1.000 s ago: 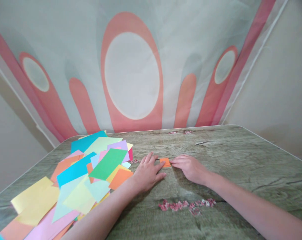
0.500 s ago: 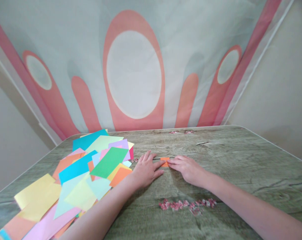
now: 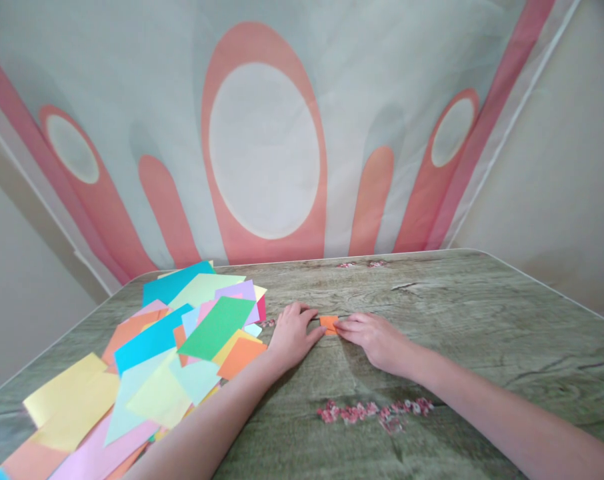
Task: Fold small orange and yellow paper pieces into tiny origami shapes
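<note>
On the wood-patterned table, a small orange piece of folded paper (image 3: 329,325) lies between my hands. My left hand (image 3: 293,333) is at its left side, thumb tip at the paper's lower left edge. The fingers of that hand reach forward, apart from the thumb, with a gap between. My right hand (image 3: 375,337) comes from the right. Its fingers are pressed together, and their tips rest on the paper's right edge. The thumb of the right hand is mostly hidden.
A loose heap of coloured paper sheets (image 3: 217,327) spreads over the left of the table (image 3: 482,320), beside and partly behind my left forearm. Pink blossom prints (image 3: 375,410) mark the tabletop. A grey and pink patterned backdrop (image 3: 265,147) rises behind the far edge.
My left index finger has lifted off the orange paper and moved forward, while the thumb has come onto its left edge. My right hand stays at the right edge.
</note>
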### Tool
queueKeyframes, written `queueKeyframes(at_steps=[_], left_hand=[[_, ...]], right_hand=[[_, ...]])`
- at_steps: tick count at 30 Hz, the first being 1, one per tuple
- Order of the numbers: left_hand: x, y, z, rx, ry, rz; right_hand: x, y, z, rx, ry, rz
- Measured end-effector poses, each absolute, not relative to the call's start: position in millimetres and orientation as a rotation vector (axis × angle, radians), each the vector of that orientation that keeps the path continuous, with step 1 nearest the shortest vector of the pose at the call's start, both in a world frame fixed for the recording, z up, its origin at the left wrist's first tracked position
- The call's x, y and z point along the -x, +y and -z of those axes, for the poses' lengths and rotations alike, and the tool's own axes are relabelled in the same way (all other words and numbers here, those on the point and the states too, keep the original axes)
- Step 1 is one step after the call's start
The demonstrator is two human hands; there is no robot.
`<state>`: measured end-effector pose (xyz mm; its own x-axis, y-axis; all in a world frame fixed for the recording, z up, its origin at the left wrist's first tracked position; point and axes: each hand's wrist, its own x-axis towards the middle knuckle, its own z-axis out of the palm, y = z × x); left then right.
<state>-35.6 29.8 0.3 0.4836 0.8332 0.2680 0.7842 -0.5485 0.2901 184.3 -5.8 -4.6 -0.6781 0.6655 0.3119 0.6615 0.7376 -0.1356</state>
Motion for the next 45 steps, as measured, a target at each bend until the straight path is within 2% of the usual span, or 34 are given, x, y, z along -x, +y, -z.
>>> queueKeyframes(at_steps=[15, 28, 45], left_hand=[[31, 35, 4, -2.347, 1.19, -0.741], [26, 28, -4, -2.208, 1.08, -0.762], [20, 19, -8, -2.24, 0.961, -0.887]], right_hand=[[-176, -20, 8, 1.189, -2.462, 0.014], [-166, -16, 12, 1.232, -1.93, -0.466], [-169, -12, 8, 1.142, -1.985, -0.356]])
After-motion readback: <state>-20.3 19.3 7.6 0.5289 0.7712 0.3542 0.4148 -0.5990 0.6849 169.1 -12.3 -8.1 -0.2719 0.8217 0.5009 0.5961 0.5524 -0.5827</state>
